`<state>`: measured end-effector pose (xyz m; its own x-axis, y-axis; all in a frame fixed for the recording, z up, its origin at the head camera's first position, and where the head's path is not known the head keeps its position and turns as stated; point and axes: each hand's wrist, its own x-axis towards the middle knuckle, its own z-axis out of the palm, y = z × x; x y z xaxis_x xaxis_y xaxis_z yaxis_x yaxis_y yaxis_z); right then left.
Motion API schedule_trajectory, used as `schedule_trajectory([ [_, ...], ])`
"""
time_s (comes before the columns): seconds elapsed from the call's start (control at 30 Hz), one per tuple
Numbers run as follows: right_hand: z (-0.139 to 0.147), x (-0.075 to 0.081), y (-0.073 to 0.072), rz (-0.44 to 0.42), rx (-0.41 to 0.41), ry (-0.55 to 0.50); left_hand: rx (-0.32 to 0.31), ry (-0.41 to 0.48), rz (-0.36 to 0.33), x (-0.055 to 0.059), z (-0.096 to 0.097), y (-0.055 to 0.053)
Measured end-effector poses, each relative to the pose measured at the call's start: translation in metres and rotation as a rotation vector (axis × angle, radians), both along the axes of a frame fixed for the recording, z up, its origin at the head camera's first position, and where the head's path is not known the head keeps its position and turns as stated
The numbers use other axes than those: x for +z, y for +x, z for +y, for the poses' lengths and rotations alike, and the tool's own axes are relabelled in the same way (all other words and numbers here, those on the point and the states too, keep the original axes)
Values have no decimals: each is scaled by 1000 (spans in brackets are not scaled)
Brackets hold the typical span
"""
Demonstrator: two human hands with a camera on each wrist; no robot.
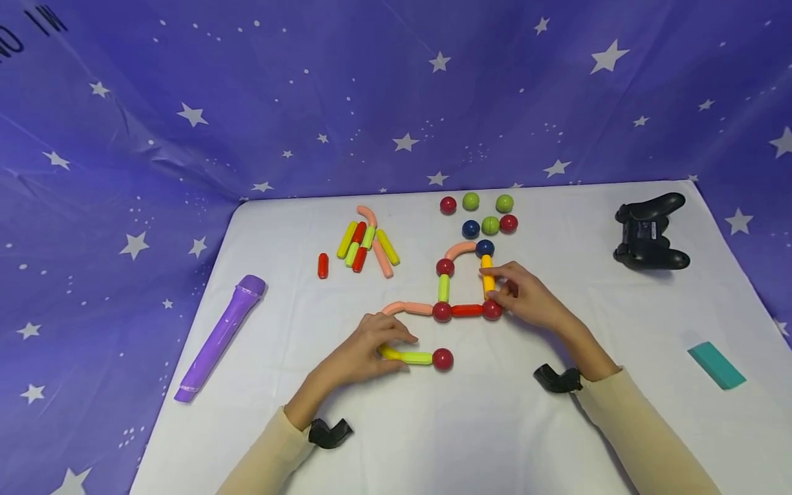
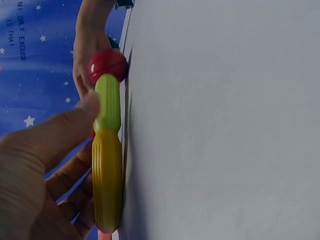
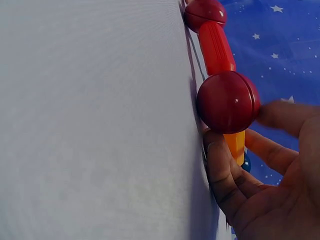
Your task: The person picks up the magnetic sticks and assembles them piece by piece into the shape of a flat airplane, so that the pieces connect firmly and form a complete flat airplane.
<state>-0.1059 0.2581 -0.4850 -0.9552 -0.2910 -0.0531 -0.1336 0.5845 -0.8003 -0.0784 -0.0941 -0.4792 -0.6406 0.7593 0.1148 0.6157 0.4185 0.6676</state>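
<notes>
My left hand [image 1: 365, 347] curls round yellow rod [image 2: 107, 180], my right hand [image 1: 526, 294] pinches orange rod [image 1: 489, 284], well inside table [image 1: 470, 440] edges. Likely light, stiff, slick; best held mid-length.

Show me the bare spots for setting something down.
Free: the white cloth between the black wrist pieces; the patch between purple tube and left hand; the patch between black controller and teal block. Crowded: the middle, with joined sticks and balls by the right hand.
</notes>
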Motion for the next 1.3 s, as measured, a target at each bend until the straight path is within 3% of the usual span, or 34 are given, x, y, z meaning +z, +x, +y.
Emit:
schedule_trajectory([
  [0.17, 2, 1, 2, -24, 20, 4, -46, -27, 36, 0, 1, 1],
  [0.53, 4, -2, 4, -51, 59, 52, -40, -24, 48, -1, 1, 1],
  [0.77, 4, -1, 3, -59, 68, 52, 69, 50, 37, -2, -5, -8],
  [0.97, 7, -3, 5, -51, 80, 72, 86, -57, -32, -5, -8, -18],
  [1.1, 6, -2, 6, -52, 77, 57, 99, -110, -20, -4, -7, -21],
  [1.3, 3, -2, 8, -30, 71, 44, 120, -100, -7, -7, -8, -18],
])
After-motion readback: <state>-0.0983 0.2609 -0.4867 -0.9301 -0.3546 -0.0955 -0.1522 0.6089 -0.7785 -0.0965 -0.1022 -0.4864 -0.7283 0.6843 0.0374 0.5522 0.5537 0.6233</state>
